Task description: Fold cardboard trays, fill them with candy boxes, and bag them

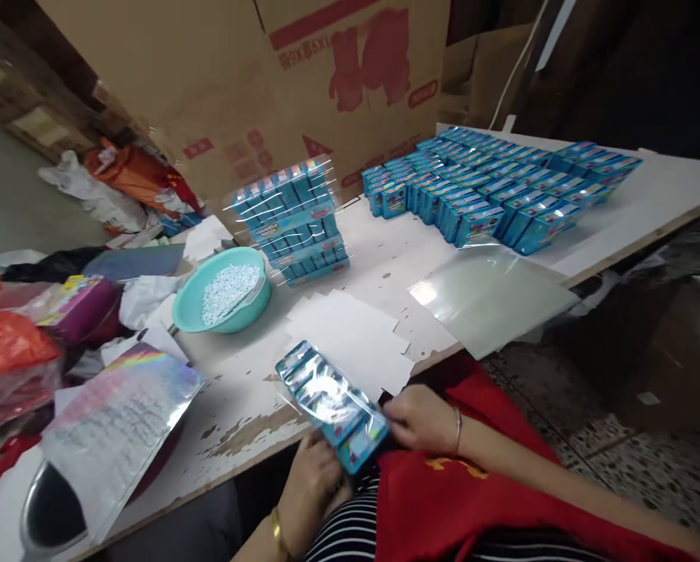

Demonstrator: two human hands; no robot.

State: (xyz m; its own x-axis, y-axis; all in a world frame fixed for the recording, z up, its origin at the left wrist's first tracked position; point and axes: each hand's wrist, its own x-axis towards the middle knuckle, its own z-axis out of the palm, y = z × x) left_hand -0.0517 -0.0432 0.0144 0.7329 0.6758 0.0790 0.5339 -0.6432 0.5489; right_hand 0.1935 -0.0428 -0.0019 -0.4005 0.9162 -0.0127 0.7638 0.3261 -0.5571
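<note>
Near the table's edge [250,455], the curled left hand [319,472] grips a blue pack [333,406]. Opposite, the closed right hand [423,420] pinches its right side.

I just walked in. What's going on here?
A person is holding a shiny pack of small blue boxes at the table edge, with the left hand and right hand on opposite sides of it. Just beyond lie white sheets. Farther back are a stack of similar packs and a turquoise bowl of white pellets. Many more blue boxes stand in rows on the right.
</note>
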